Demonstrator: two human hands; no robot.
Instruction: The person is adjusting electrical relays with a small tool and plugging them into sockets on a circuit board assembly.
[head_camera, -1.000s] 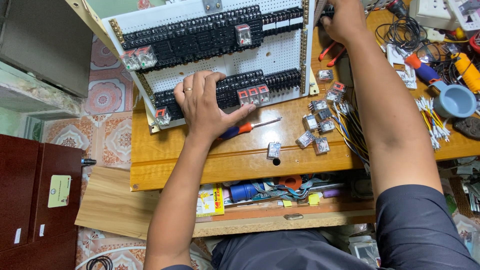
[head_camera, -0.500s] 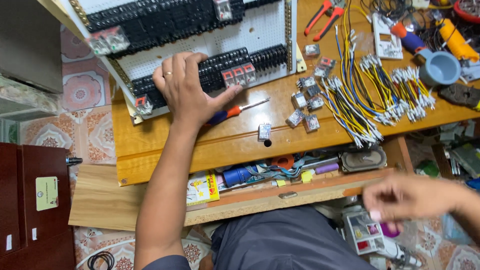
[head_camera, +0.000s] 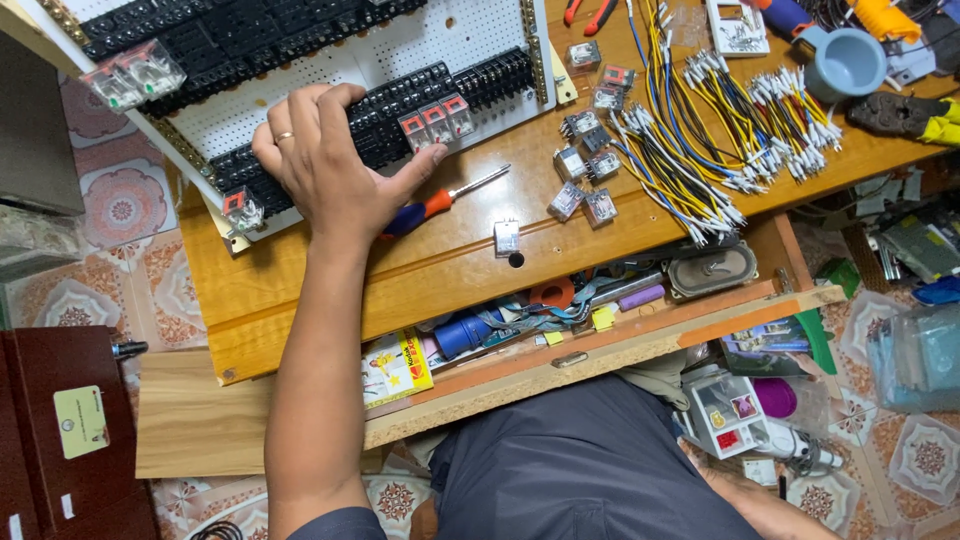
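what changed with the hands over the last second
The right hand left the top of the white perforated panel, swung down past the open drawer and now sits low by the lap, nearly out of view, seemingly empty. The left hand stayed flat on the black terminal rows, and the screwdriver beside it has not moved.

Bright, even overhead light; soft shadows; sharp, slight edge distortion

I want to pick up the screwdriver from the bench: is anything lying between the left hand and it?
Nothing visible does. The left hand rests flat on the white perforated panel, and the screwdriver lies on the wooden bench right by the thumb, its blue and orange handle partly under the palm. The right hand is barely in view.
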